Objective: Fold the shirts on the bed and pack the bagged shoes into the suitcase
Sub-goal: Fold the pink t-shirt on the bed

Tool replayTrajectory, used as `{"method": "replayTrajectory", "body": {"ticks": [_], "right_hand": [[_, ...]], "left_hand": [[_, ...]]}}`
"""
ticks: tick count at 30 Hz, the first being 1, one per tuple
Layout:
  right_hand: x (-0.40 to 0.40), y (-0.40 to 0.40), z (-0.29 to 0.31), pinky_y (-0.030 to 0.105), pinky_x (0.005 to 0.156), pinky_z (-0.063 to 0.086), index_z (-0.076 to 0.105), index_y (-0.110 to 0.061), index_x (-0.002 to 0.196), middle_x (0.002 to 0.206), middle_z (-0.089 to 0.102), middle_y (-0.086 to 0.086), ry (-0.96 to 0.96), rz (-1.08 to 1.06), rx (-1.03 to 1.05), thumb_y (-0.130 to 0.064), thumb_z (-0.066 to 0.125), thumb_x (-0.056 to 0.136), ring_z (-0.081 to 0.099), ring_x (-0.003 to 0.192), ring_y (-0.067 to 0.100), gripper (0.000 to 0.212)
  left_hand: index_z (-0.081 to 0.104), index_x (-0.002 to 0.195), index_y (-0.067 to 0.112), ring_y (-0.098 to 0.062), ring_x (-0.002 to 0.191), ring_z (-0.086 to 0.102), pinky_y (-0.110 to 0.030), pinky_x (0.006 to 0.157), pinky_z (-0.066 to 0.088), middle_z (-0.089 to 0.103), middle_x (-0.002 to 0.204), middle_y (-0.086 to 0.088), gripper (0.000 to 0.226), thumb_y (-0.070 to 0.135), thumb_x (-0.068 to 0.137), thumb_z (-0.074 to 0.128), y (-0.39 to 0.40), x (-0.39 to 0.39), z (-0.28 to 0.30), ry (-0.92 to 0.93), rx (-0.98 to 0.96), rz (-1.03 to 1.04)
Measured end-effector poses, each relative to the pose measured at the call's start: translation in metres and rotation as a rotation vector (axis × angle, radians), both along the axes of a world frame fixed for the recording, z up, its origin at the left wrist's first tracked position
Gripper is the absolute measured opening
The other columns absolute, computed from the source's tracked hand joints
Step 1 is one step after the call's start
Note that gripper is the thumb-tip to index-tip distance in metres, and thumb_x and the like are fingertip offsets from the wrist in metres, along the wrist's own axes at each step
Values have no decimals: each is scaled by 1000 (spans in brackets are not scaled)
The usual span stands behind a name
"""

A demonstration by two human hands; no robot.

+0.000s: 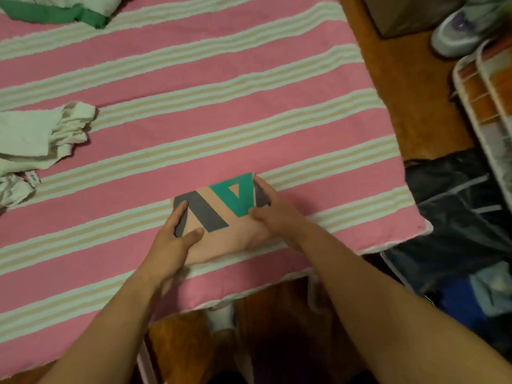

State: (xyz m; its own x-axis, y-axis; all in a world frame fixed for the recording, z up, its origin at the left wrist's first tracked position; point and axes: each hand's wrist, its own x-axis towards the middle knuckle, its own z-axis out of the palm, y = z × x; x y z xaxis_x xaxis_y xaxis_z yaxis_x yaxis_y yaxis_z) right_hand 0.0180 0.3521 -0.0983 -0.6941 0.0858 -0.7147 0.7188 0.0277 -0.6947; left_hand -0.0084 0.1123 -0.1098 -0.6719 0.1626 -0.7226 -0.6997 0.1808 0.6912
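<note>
two bare forearms come up from the bottom edge and meet at a small folded shirt (221, 214), peach coloured with a dark grey slanted print and a teal triangle letter on top. it sits on the bed (194, 106) near the close edge, a bit right of middle, lying flat on the pink cover with the white and tan stripes. the left hand (177, 234) is on the left end of the bundle, fingers fairly straight and spread over the grey print, thumb lying across the peach part, so more pressing down than grabbing. the right hand (273, 210) is on the right end, fingers curled over the far right edge and thumb tucked onto the top by the teal print, so it has that end gripped. the shirt is basically sandwiched between the two hands. off to the left edge of the bed there's a crumpled pale green garment (41, 137) with gathered cuffs, well apart from the hands, and another pale one with green trim (55, 12) up in the far left corner. right of the bed, on the floor, there's a dark open suitcase (457, 217) with stuff in it, a light sneaker (465, 26) further back, and a white wire rack (487, 101).
</note>
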Motion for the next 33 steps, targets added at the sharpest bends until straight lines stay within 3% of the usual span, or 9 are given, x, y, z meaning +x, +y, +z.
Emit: {"method": "replayTrajectory", "body": {"ticks": [3, 8, 13, 17, 21, 24, 28, 31, 33], "right_hand": [[54, -12, 20, 41, 108, 48, 26, -43, 155, 149, 49, -4, -40, -78, -36, -6, 62, 87, 57, 125, 18, 86], [177, 16, 63, 32, 97, 55, 66, -35, 130, 136, 58, 1, -102, -492, -174, 4, 50, 96, 62, 117, 19, 54], [319, 88, 85, 36, 95, 57, 72, -42, 112, 135, 60, 1, -88, -810, -69, 17, 52, 89, 65, 112, 18, 66], [441, 154, 83, 43, 98, 55, 73, -43, 111, 136, 60, 1, -129, -993, 36, 21, 49, 81, 68, 107, 16, 75], [563, 215, 37, 44, 93, 58, 70, -54, 114, 136, 56, -3, -214, -1129, 17, 10, 57, 87, 66, 109, 22, 70], [645, 273, -20, 46, 88, 59, 72, -44, 115, 123, 66, 2, -238, -1243, -28, 14, 56, 89, 70, 99, 24, 66], [733, 355, -102, 12, 68, 54, 64, -19, 126, 114, 66, 5, -275, -1336, -9, 24, 49, 88, 64, 79, 4, 59], [766, 413, -153, 7, 62, 49, 63, -25, 130, 111, 61, -8, -286, -1327, 30, 20, 47, 91, 56, 84, -2, 62], [774, 449, -180, 7, 62, 48, 63, -27, 133, 120, 63, -5, -234, -1344, 75, 19, 47, 91, 58, 88, -2, 65]], "left_hand": [[52, 144, 39, -32, 112, 68, -51, 98, 53, 71, 126, -2, 69, -4, 92, 66, -8, 17, 21, -108, 21, -79], [51, 144, 34, -18, 104, 67, -35, 80, 56, 65, 128, 1, 62, -1, 95, 63, 65, 67, 60, 10, -20, -514], [55, 136, 38, -11, 118, 58, -25, 89, 47, 56, 137, 7, 63, -5, 91, 64, 188, 155, 80, 187, 42, -906], [63, 126, 32, -4, 101, 62, -12, 76, 50, 60, 128, 4, 64, -18, 86, 59, 296, 259, 83, 104, 78, -1027], [70, 118, 23, 0, 69, 61, -14, 59, 47, 68, 114, -1, 52, -16, 87, 54, 392, 373, 39, 77, 31, -1139], [75, 103, 18, -5, 80, 67, -17, 67, 49, 72, 107, 6, 29, -3, 93, 58, 469, 462, -21, 126, -80, -1229], [72, 91, 9, -17, 81, 64, -21, 77, 48, 70, 88, -4, 19, -5, 93, 60, 569, 557, -111, 128, -142, -1338], [70, 81, 13, -16, 84, 65, -5, 76, 46, 69, 82, 1, 16, 2, 92, 66, 641, 600, -157, 184, -168, -1323], [68, 75, 20, -16, 86, 66, -18, 88, 51, 71, 86, 1, 12, 15, 86, 68, 687, 612, -176, 250, -151, -1295]]}}
